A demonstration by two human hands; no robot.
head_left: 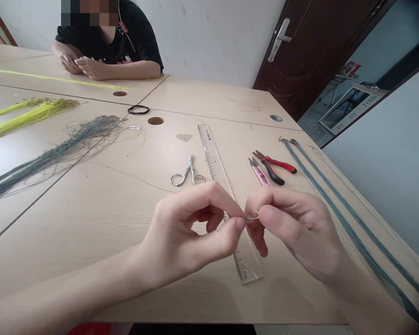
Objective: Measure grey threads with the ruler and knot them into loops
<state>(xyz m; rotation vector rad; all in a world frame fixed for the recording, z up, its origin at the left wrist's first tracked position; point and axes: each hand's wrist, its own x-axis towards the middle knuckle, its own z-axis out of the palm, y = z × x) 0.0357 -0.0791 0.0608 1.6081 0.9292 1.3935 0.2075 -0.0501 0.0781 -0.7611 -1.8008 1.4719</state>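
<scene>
Above a clear ruler [253, 267] near the table's front, my two hands meet. My left hand [199, 228] pinches a thin dark thread end between thumb and forefinger. A small metal loop [254, 215] shows between the hands, its right side at the thumb and forefinger of my right hand [296, 228], which are closed on it. Silver scissors [188, 172] lie open just beyond my left hand. Beyond my right hand are pink snips [260, 173] and red-and-black pliers [275, 166].
Blue-grey threads [56, 151] and yellow threads [38, 116] lie at left. Teal cords [338, 214] run along the right side. A black band [138, 110] lies near a table hole. Across the table [209, 100], a person in black [139, 37] sits with forearms resting on it.
</scene>
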